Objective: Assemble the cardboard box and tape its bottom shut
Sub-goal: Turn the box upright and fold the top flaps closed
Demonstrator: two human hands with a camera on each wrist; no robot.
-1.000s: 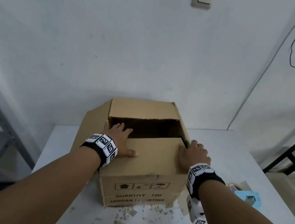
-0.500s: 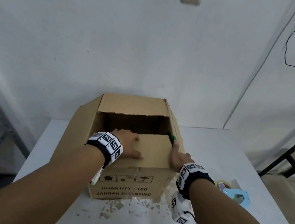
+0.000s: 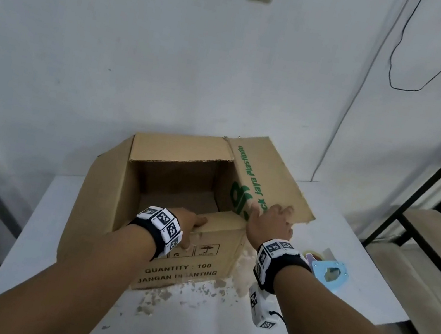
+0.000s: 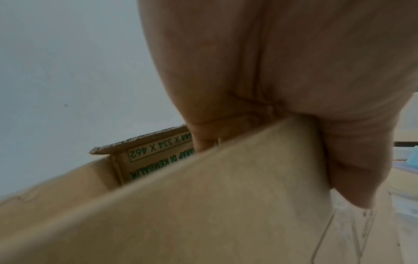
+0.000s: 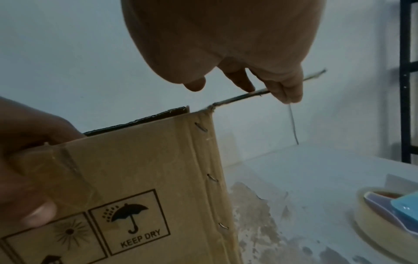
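Note:
A brown cardboard box point(image 3: 96, 198) stands on the white table point(image 3: 41, 223) with its upper flaps apart and its inside dark. My left hand point(image 3: 188, 224) grips the near wall's top edge point(image 4: 203, 205): the fingers reach inside over the folded-in near flap point(image 3: 227, 221) and the thumb point(image 5: 29, 160) lies outside, above the printed symbols. My right hand point(image 3: 271, 223) rests with straight fingers on the right flap point(image 3: 273, 176), which carries green print and slopes outward. That flap shows edge-on point(image 5: 239, 97) under the right hand's fingers point(image 5: 287, 89).
A light-blue tape dispenser point(image 3: 328, 269) with a tape roll point(image 5: 389, 210) lies on the table right of the box. Scuffed paint patches point(image 3: 192, 288) mark the tabletop in front. A black metal shelf frame point(image 3: 428, 203) stands at the right, and a wall is close behind.
The right flap has swung outward under my right hand, showing its green print. The near flap has dropped further inside, and my left hand has shifted onto the front edge.

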